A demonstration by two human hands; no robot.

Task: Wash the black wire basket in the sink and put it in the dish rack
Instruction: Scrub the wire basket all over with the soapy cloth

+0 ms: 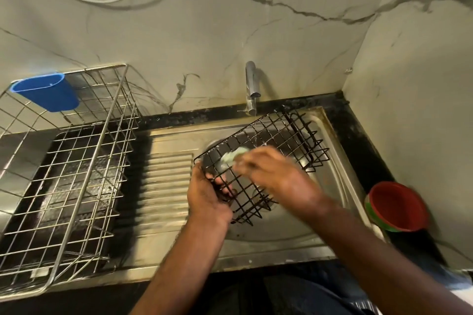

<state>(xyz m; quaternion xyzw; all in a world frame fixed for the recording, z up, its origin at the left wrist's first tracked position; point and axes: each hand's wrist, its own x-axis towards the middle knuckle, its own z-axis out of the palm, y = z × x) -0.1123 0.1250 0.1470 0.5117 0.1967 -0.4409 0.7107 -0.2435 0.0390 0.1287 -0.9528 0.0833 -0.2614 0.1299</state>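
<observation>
Mid-wash: left hand (207, 194) grips black wire basket (263, 161) over steel sink (332, 169), center frame; right hand (276, 174) pinches pale-green scrub pad (234, 155) w/ tap running. Silver wire dish rack (76, 161) at left awaits.

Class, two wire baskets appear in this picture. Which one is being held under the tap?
The black wire basket, tilted over the sink and gripped by the left hand. The other, the larger silver dish rack, stands untouched on the left.
</observation>
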